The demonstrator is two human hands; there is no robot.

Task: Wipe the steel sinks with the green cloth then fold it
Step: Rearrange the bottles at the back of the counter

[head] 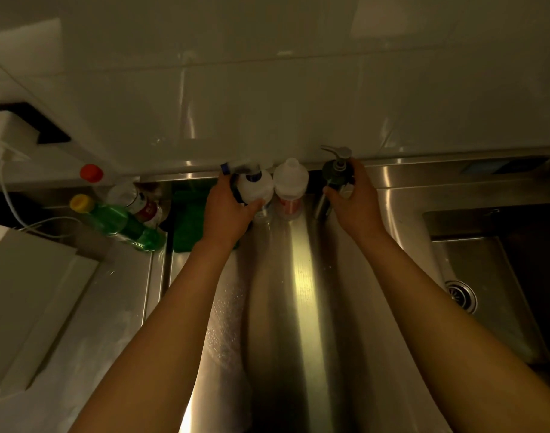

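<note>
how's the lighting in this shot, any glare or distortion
Head view: dim, with a yellow-green cast; a bright glare streak runs down the steel counter between the forearms; the sink at right lies in deep shadow; wide-angle bending curves the wall tiles.

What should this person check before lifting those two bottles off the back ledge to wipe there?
1. Left hand wrapped round the white bottle: ok.
2. Right hand closed on the dark pump bottle: ok.
3. Middle white bottle standing between them, touching its neighbour or not: cannot tell.
4. Green cloth within reach, lying behind the left hand: ok.
5. Steel surface in front free for setting bottles down: ok.
6. Caps closed tight: cannot tell.
</note>
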